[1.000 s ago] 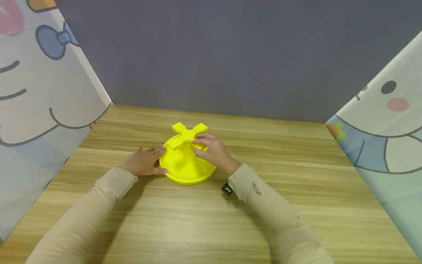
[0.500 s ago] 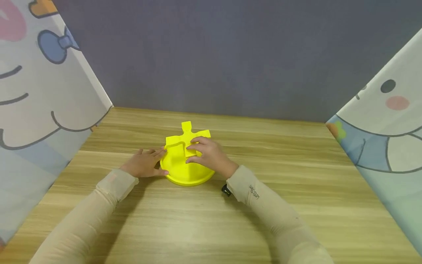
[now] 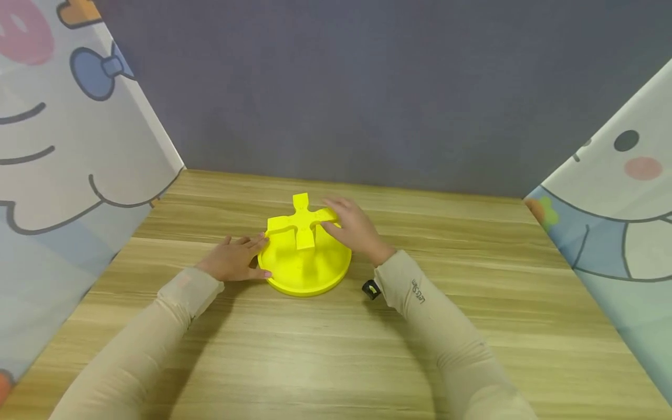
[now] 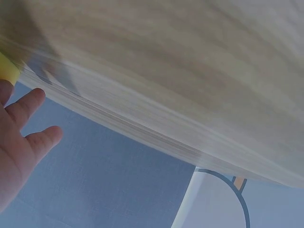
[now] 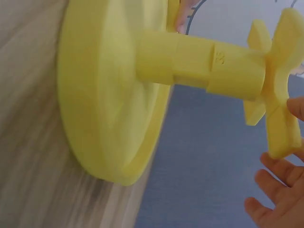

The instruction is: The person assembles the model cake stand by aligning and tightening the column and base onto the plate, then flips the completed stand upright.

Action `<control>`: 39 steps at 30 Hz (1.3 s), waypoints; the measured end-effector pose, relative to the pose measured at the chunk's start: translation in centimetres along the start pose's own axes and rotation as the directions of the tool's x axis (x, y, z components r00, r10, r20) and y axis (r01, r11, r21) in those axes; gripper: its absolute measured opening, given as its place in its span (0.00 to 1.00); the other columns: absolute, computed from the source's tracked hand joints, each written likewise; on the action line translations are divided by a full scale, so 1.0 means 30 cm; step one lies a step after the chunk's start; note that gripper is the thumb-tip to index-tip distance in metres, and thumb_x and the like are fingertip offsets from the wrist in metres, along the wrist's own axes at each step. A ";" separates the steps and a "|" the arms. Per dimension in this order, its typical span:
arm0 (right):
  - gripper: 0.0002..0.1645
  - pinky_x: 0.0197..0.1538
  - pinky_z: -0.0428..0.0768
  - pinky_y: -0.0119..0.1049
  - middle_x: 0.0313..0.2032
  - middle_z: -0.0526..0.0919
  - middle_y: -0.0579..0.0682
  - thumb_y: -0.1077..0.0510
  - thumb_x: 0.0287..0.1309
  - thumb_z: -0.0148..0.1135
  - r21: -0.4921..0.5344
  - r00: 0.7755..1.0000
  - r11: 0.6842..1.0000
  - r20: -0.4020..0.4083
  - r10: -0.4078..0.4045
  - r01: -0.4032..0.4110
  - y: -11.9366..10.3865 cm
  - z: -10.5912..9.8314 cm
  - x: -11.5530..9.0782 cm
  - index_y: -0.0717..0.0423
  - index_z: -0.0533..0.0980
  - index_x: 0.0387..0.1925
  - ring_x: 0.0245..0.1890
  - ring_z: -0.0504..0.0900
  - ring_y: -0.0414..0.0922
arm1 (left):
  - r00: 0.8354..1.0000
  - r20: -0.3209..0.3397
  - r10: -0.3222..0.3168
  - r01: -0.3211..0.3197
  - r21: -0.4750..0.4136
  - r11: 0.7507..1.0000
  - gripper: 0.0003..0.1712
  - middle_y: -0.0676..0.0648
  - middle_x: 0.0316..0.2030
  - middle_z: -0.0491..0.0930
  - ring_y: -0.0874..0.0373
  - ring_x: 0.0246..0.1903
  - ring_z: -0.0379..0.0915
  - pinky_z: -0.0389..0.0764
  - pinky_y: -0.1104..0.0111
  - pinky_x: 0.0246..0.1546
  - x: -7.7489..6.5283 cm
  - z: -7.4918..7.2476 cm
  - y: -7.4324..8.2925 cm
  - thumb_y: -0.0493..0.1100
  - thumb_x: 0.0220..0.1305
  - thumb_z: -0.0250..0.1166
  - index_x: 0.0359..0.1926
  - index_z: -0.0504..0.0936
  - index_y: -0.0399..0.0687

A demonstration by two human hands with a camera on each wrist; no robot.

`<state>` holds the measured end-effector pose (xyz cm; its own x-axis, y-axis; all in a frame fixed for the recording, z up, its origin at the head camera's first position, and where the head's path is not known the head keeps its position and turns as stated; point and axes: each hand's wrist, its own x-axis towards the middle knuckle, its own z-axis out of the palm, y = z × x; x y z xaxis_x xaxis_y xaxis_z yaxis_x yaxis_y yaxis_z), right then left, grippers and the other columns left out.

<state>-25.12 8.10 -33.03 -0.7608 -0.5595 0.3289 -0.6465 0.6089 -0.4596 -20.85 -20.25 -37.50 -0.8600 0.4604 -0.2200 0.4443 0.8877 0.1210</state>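
A yellow round base [image 3: 304, 286] with a raised rim stands on the wooden table. From its middle rises a thick yellow post [image 5: 194, 61] bearing "35", topped by a four-armed cross handle [image 3: 303, 220]. My left hand [image 3: 233, 259] rests at the base's left rim, fingers and thumb spread; in the left wrist view, loosely extended fingers show beside a yellow edge [image 4: 7, 70]. My right hand [image 3: 357, 230] is at the handle's right arm, fingers blurred. In the right wrist view its thumb [image 5: 296, 107] lies against that arm, and the other fingers [image 5: 273, 185] are spread loosely beyond it.
A black strap-like item [image 3: 371, 289] shows beneath the right wrist. The wooden table [image 3: 294, 356] meets a dark grey panel [image 3: 346, 93] at the back. Cartoon-printed panels [image 3: 94, 163] flank both sides.
The cross handle turned between the first two frames, then kept nearly the same angle. My right hand has moved from its near arm to its right arm, fingers loosening. My left hand stays at the rim.
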 end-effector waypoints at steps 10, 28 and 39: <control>0.30 0.55 0.75 0.43 0.54 0.78 0.58 0.53 0.61 0.64 0.098 0.986 0.983 0.069 0.149 -0.156 0.033 0.009 -0.017 0.63 0.72 0.61 0.52 0.77 0.53 | 1.000 0.000 -0.003 0.003 -0.004 1.000 0.53 0.36 0.71 0.54 0.33 0.65 0.56 0.50 0.33 0.60 0.000 -0.005 -0.001 0.70 0.61 0.55 0.72 0.55 0.37; 0.25 0.28 0.71 0.29 0.27 0.80 0.48 0.48 0.59 0.65 -0.081 0.997 0.994 0.048 -0.066 0.070 -0.008 0.012 -0.055 0.60 0.79 0.52 0.24 0.72 0.40 | 1.000 0.018 -0.004 0.004 -0.008 1.000 0.54 0.36 0.70 0.54 0.32 0.66 0.54 0.49 0.33 0.61 0.003 -0.010 0.001 0.71 0.61 0.54 0.72 0.55 0.35; 0.29 0.66 0.64 0.50 0.62 0.70 0.63 0.65 0.57 0.62 -0.111 0.997 0.992 -0.038 -0.061 0.057 0.017 -0.005 0.010 0.62 0.71 0.62 0.64 0.66 0.57 | 1.000 0.001 -0.008 0.008 0.008 1.000 0.54 0.36 0.70 0.55 0.34 0.65 0.56 0.50 0.33 0.61 0.003 0.002 -0.005 0.71 0.61 0.54 0.72 0.55 0.36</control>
<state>-25.68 8.33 -33.04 -0.7215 -0.5740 0.3873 -0.6908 0.6350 -0.3458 -20.98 -20.36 -37.61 -0.8636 0.4529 -0.2218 0.4390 0.8916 0.1114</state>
